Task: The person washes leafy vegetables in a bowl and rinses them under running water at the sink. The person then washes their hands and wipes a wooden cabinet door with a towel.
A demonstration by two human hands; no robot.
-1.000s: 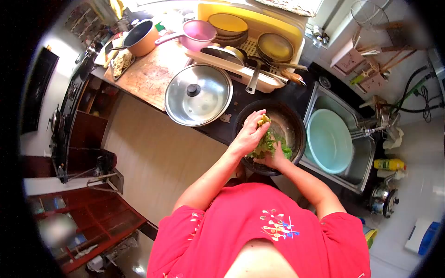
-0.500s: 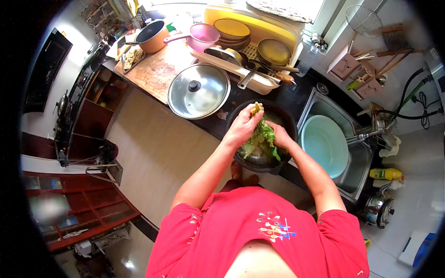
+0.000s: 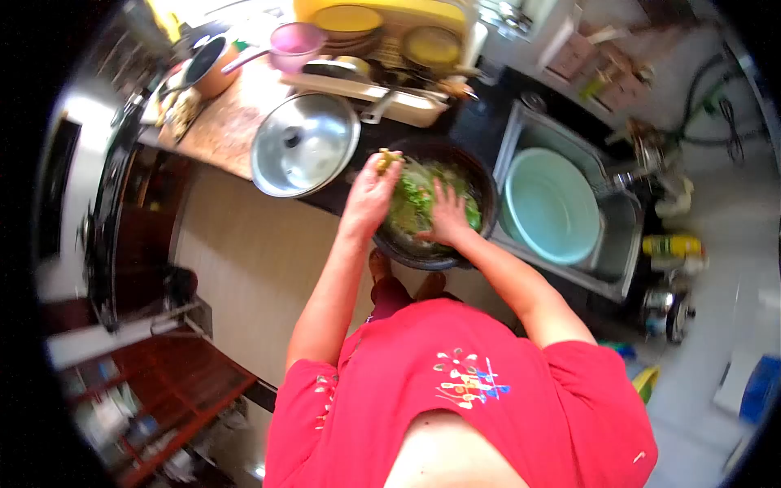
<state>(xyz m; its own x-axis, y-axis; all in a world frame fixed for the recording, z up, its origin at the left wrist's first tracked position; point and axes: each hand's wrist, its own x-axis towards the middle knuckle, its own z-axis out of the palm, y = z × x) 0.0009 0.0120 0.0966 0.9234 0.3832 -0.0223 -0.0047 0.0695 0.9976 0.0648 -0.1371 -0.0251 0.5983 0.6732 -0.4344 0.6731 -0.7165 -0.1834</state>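
A bunch of leafy greens (image 3: pixel 416 195) hangs over and into a dark, wide pot (image 3: pixel 486 189) on the counter. My left hand (image 3: pixel 372 195) is closed around the stem ends at the pot's left rim. Inside the pot, my right hand (image 3: pixel 447 215) lies with fingers spread on the leaves, palm down. Water seems to be under the greens, though blur hides the detail.
Left of the pot lies a glass lid (image 3: pixel 305 150) on the counter. A sink (image 3: pixel 622 268) with a light-blue basin (image 3: pixel 549 207) stands to the right. Behind are a dish rack (image 3: pixel 423 112), a pink ladle-like pan (image 3: pixel 296 47) and an orange pot (image 3: pixel 213 69).
The view has shifted. My left hand has moved toward the pot's left rim with the stems, and my right hand has opened out from the bunch to lie spread over the leaves.
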